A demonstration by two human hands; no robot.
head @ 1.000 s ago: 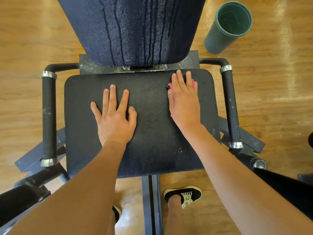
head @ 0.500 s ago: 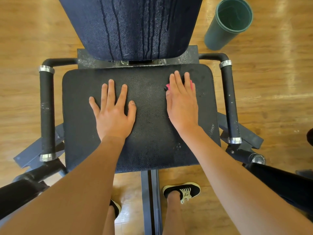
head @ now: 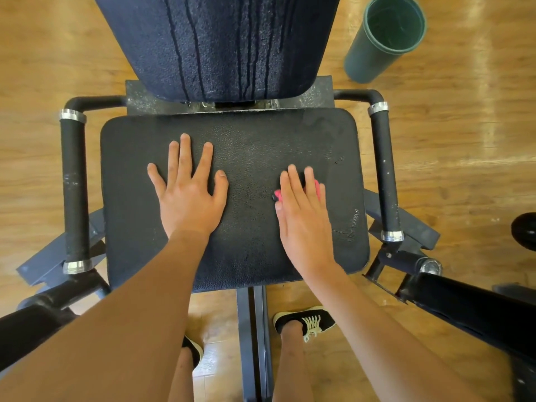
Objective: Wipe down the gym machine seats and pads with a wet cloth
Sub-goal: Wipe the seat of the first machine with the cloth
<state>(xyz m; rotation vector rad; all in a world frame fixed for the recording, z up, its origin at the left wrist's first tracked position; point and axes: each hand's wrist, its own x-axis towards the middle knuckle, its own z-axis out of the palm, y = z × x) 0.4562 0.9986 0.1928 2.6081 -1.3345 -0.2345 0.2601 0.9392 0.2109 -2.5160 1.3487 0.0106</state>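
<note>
The black seat pad (head: 252, 158) of a gym machine lies below me, with the dark back pad (head: 220, 44) rising behind it, streaked with wet drip lines. My left hand (head: 188, 190) rests flat on the seat's left half, fingers spread. My right hand (head: 303, 216) presses flat on a pink cloth (head: 317, 187) on the seat's right half. Only the cloth's pink edges show beside my fingers.
Black padded handles run along the left (head: 74, 190) and right (head: 384, 172) of the seat. A dark green cylinder bin (head: 374, 50) stands on the wooden floor at the back right. Machine arms reach in at both lower corners. My feet in black shoes stand under the seat's front.
My right hand has slid the pink cloth from the seat's back right corner toward me along the right side. A wiped smear shows at that corner. My left hand stays put.
</note>
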